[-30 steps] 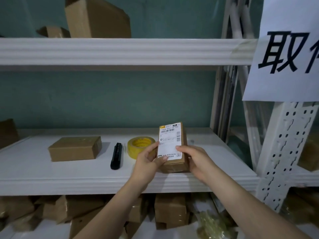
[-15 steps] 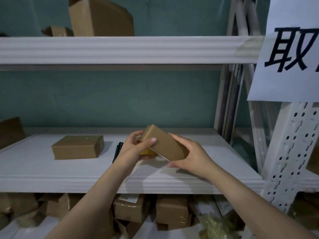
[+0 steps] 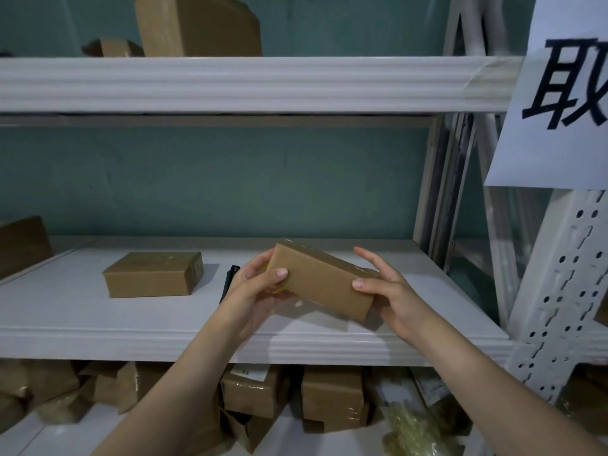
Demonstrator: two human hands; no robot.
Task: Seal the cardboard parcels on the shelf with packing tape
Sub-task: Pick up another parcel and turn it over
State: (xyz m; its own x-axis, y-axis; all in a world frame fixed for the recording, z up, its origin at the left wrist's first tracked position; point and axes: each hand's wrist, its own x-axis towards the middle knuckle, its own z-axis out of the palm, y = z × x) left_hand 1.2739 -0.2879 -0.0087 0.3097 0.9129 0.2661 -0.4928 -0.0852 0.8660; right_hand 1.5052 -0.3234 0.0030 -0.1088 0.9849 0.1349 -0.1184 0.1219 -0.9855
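Though tilted, parcel (image 3: 324, 286) between opposing fingers (image 3: 273, 275).

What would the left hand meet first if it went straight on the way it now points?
The cardboard parcel: the left hand has its grip on the parcel's left end, so nothing lies between them. Past it the way looks free to the back wall, though depth is unclear.

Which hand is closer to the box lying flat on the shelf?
Left. The left hand grips the end of the held parcel nearest the flat box, a gap to its right; the right hand holds the parcel's other end, farther right.
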